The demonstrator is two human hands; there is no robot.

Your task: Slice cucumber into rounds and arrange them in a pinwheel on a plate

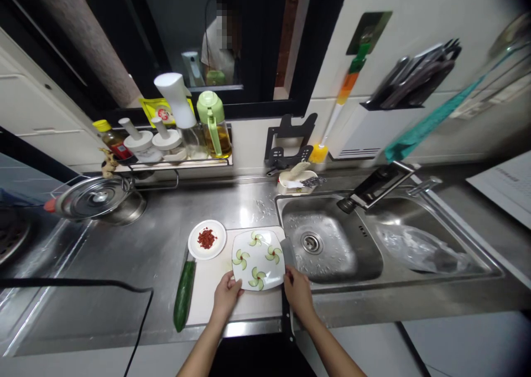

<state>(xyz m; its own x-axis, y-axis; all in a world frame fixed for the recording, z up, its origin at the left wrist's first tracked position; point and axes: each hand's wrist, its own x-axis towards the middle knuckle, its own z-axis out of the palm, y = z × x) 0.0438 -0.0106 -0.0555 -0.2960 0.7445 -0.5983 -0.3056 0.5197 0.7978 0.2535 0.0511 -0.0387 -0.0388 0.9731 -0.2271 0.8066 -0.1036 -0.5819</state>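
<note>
A white square plate (258, 259) carries several pinwheels of thin green-edged slices, each with a small red centre. My left hand (226, 297) pinches its lower left corner. At the lower right corner, my right hand (298, 293) closes on the rim, its fingertips partly hidden. Beneath the plate is a pale cutting board (207, 294). A knife (286, 316) lies along the board's right edge, partly covered by my right hand. Small red pieces (206, 238) sit in a round white dish (193, 248) at the board's upper left. Left of the board lies a cucumber (183, 297).
A wet sink (336, 255) adjoins the board on the right, under a black faucet (369, 189). Behind left, a rack (182, 166) holds bottles and jars beside a lidded pot (120, 205). A black cable (145, 305) hangs over the counter's front edge.
</note>
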